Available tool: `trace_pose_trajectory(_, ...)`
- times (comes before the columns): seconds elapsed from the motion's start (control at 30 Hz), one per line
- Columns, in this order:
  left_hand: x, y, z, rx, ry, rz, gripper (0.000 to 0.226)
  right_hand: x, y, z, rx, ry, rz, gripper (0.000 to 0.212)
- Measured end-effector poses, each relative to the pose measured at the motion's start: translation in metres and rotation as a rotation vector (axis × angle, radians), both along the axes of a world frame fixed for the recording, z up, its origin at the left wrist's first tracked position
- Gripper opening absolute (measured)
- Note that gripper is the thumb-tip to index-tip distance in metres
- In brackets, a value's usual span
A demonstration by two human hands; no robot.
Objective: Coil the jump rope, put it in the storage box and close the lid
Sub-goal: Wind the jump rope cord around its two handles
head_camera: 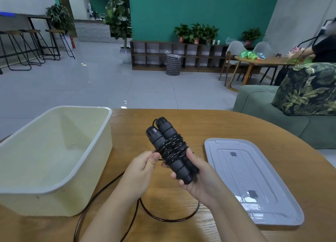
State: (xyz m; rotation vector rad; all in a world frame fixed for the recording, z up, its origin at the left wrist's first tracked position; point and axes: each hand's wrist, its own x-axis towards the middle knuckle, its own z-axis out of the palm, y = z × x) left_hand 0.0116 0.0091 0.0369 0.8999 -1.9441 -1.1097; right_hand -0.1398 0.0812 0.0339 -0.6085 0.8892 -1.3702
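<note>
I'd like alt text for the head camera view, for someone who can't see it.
Two hands wind a black rope around paired handles: right hand grips them, left hand pinches the rope. On the table, an open box stands left, its lid right.

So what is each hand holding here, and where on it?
Right hand grips the lower ends of the two black jump rope handles; left hand pinches the thin black cord beside the wraps.

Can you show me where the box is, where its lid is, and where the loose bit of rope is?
storage box [107,132]: head view, on its right outer wall.
lid [269,185]: head view, on its flat top, lying on the table.
loose rope [163,219]: head view, on the loop lying on the table below the hands.
</note>
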Motion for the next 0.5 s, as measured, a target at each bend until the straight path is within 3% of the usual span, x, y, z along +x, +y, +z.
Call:
trace_pose_trajectory(0.13, 0.002, -0.003, -0.005, -0.132, -0.019, 0.096, 0.036, 0.006, -0.001, 0.001, 0.022, 0.021, 0.0, 0.05)
trace_pose_trajectory(0.2, 0.002, -0.004, -0.008, -0.167, -0.016, 0.18, 0.04, 0.006, -0.004, -0.003, 0.032, 0.217, -0.103, 0.049)
trace_pose_trajectory(0.33, 0.003, -0.002, -0.007, -0.232, -0.07, 0.241, 0.039, 0.002, -0.009, -0.007, -0.045, 0.745, -0.39, 0.02)
trace_pose_trajectory(0.43, 0.001, -0.002, -0.007, -0.278, -0.115, 0.279, 0.043, 0.005, -0.009, -0.003, -0.087, 0.874, -0.307, 0.032)
trace_pose_trajectory(0.5, 0.0, -0.003, -0.007, -0.305, -0.147, 0.282, 0.043, 0.006, -0.009, 0.0, -0.055, 0.924, -0.169, 0.06)
